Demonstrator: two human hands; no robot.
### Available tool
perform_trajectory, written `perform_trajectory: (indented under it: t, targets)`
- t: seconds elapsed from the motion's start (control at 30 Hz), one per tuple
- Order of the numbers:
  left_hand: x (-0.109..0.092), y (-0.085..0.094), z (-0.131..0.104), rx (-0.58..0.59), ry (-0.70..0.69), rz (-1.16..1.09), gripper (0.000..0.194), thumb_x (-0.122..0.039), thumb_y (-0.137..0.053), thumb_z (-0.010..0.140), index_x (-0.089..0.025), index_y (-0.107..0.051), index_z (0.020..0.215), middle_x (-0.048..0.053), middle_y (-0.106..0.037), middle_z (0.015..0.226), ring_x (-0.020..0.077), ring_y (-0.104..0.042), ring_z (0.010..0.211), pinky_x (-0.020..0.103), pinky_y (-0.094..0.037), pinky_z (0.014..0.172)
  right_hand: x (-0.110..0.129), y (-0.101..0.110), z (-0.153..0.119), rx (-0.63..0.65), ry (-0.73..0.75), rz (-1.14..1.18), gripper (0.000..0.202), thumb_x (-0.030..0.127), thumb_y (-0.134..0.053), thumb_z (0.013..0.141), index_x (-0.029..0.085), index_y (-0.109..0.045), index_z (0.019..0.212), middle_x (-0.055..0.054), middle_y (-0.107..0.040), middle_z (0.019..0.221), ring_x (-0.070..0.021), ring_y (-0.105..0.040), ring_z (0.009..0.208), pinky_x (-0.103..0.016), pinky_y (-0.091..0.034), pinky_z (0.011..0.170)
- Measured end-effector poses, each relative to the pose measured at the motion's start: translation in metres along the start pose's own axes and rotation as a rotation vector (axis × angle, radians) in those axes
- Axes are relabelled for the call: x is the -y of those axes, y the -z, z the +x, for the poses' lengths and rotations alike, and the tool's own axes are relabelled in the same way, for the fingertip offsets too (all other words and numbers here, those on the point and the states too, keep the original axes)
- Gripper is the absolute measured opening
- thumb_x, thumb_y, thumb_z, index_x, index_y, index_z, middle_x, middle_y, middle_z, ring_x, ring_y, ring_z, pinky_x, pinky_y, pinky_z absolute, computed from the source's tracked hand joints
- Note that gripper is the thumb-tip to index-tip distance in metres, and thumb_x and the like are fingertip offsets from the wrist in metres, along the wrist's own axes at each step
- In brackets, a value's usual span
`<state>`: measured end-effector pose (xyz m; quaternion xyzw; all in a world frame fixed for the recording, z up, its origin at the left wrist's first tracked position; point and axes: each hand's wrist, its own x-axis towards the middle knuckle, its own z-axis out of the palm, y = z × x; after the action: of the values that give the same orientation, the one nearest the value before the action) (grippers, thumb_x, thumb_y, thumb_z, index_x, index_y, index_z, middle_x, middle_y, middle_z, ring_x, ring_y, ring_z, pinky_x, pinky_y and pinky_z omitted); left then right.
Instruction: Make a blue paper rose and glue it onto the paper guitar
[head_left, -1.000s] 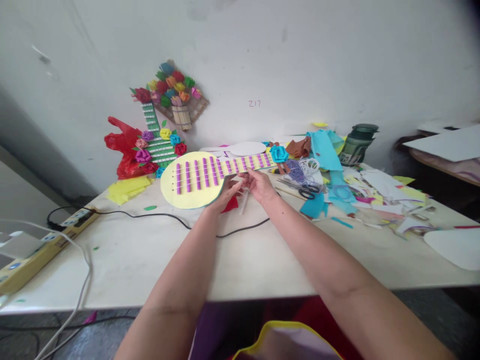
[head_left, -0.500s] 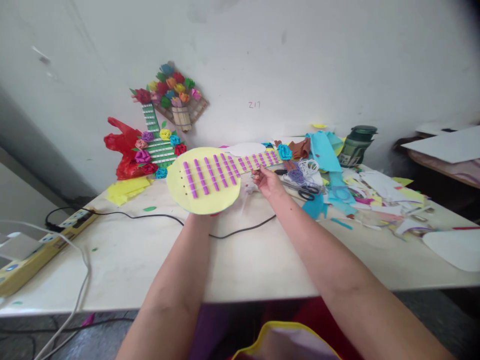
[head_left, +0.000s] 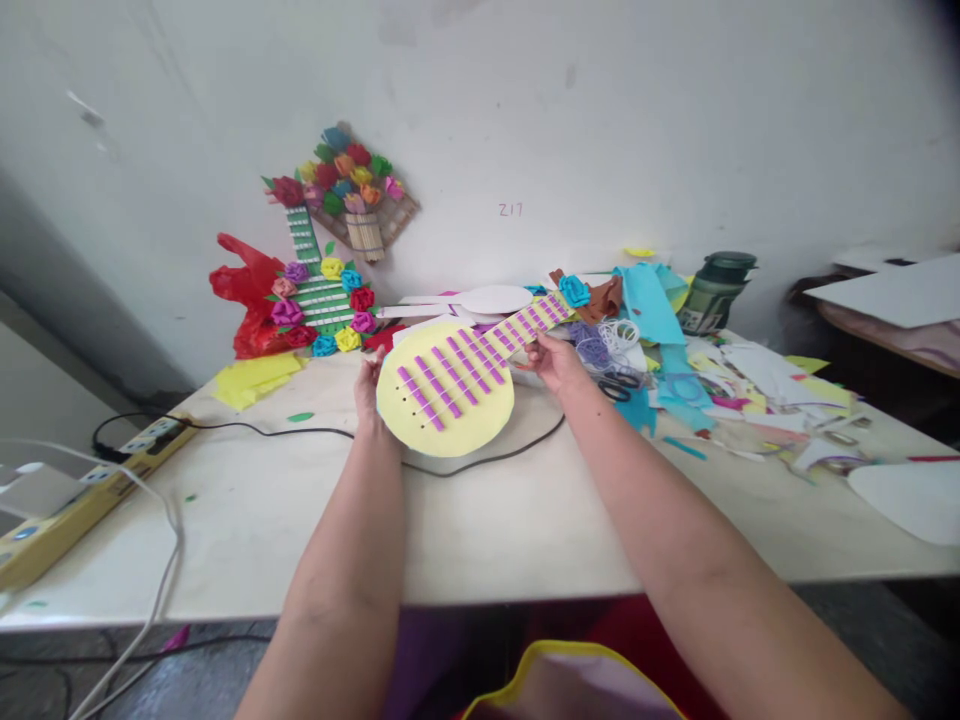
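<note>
Between my hands is a yellow paper guitar (head_left: 405, 425) with purple strips across its round body and neck, and thin white strings running along it. A blue paper flower (head_left: 574, 291) sits at the neck's far end. My left hand (head_left: 368, 385) grips the left rim of the body, its fingers partly hidden behind. My right hand (head_left: 549, 362) pinches the lower edge of the neck. The guitar is tilted, neck up to the right, held above the white table (head_left: 480, 540).
A green paper guitar with flowers (head_left: 324, 305) leans at the wall beside a red plastic bag (head_left: 251, 290). Scissors (head_left: 619, 385), white cord (head_left: 619, 340), paper scraps (head_left: 780, 390) and a green bottle (head_left: 718, 290) lie right. A power strip (head_left: 97, 500) is left; a black cable (head_left: 465, 468) crosses the table.
The guitar has moved right and slightly down, its body swinging lower so the neck slants up more. My left hand has come out from beneath the body to its left rim.
</note>
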<state>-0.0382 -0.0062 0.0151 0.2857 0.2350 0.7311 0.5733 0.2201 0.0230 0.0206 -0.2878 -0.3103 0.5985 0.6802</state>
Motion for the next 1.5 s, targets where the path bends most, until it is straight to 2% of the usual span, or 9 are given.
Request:
perform_trajectory:
  t: [0.27,0.43,0.6,0.83,1.03,1.13,1.27,1.4,1.5]
  targets:
    - [-0.006,0.003,0.017,0.087,0.187,0.141,0.045,-0.058,-0.051,0.074,-0.016,-0.064,0.087,0.009,-0.066,0.067,0.0283,-0.066,0.078,0.040,-0.054,0.069,-0.001,0.004,0.002,-0.034,-0.001,-0.048,0.014,0.017,-0.052,0.080,0.014,-0.055,0.067,0.000,-0.057,0.050,-0.0071,-0.047,0.038,-0.019,-0.043,0.037]
    - [-0.008,0.002,0.020,0.109,0.309,0.330,0.035,-0.047,-0.062,0.071,-0.015,-0.064,0.084,0.010,-0.067,0.069,0.0266,-0.066,0.070,0.036,-0.054,0.061,-0.002,0.006,0.003,-0.034,0.019,-0.080,0.014,0.016,-0.051,0.080,0.013,-0.056,0.067,0.000,-0.057,0.049,-0.0078,-0.048,0.038,-0.019,-0.044,0.036]
    - [-0.010,0.006,0.021,0.115,0.234,0.534,0.032,-0.038,-0.073,0.060,-0.013,-0.063,0.078,0.005,-0.064,0.060,0.0186,-0.060,0.049,0.030,-0.048,0.048,-0.002,0.003,0.002,-0.047,0.010,-0.105,0.017,0.016,-0.052,0.081,0.013,-0.055,0.064,0.000,-0.057,0.048,-0.0080,-0.049,0.036,-0.019,-0.043,0.035]
    - [-0.016,0.008,0.026,0.194,0.103,0.877,0.035,-0.043,-0.075,0.054,-0.013,-0.063,0.068,0.002,-0.063,0.057,0.0147,-0.057,0.048,0.023,-0.043,0.046,-0.004,0.004,0.004,-0.034,0.046,-0.119,0.015,0.019,-0.056,0.079,0.013,-0.055,0.065,0.001,-0.058,0.049,-0.0078,-0.049,0.037,-0.020,-0.045,0.037]
    - [-0.017,0.011,0.024,0.274,0.136,0.778,0.037,-0.042,-0.073,0.057,-0.013,-0.066,0.078,0.005,-0.066,0.064,0.0159,-0.060,0.052,0.025,-0.046,0.049,-0.002,-0.003,0.001,-0.005,0.087,-0.159,0.022,0.031,-0.063,0.075,0.014,-0.053,0.066,0.002,-0.057,0.050,-0.0071,-0.048,0.037,-0.019,-0.044,0.037]
    - [-0.019,0.014,0.023,0.260,0.152,0.645,0.036,-0.038,-0.073,0.059,-0.012,-0.066,0.082,0.006,-0.068,0.066,0.0178,-0.062,0.053,0.027,-0.049,0.050,-0.001,-0.011,-0.001,-0.005,0.146,-0.192,0.027,0.038,-0.062,0.075,0.015,-0.051,0.068,0.001,-0.056,0.050,-0.0077,-0.048,0.036,-0.020,-0.042,0.035]
    - [-0.019,0.019,0.021,0.183,0.130,0.498,0.031,-0.032,-0.073,0.061,-0.012,-0.065,0.083,0.007,-0.068,0.067,0.0188,-0.063,0.055,0.028,-0.050,0.051,0.001,-0.014,-0.001,-0.244,0.299,-0.184,0.026,0.042,-0.057,0.077,0.017,-0.048,0.076,0.003,-0.055,0.055,-0.0068,-0.044,0.034,-0.019,-0.040,0.034]
    - [-0.018,0.018,0.016,0.154,0.175,0.454,0.029,-0.029,-0.072,0.062,-0.011,-0.065,0.084,0.007,-0.068,0.066,0.0182,-0.063,0.054,0.028,-0.051,0.051,0.003,-0.005,0.005,-0.487,0.449,-0.196,0.034,0.029,-0.059,0.072,0.020,-0.043,0.102,-0.002,-0.059,0.090,-0.0057,-0.051,0.043,-0.019,-0.043,0.039]
    - [-0.017,0.015,0.009,0.174,0.237,0.426,0.029,-0.028,-0.071,0.064,-0.011,-0.065,0.087,0.007,-0.068,0.067,0.0187,-0.063,0.055,0.030,-0.052,0.053,0.003,0.000,0.006,-0.359,0.469,-0.261,0.053,0.021,-0.060,0.066,0.027,-0.038,0.115,-0.002,-0.055,0.109,-0.0061,-0.057,0.056,-0.019,-0.047,0.047]
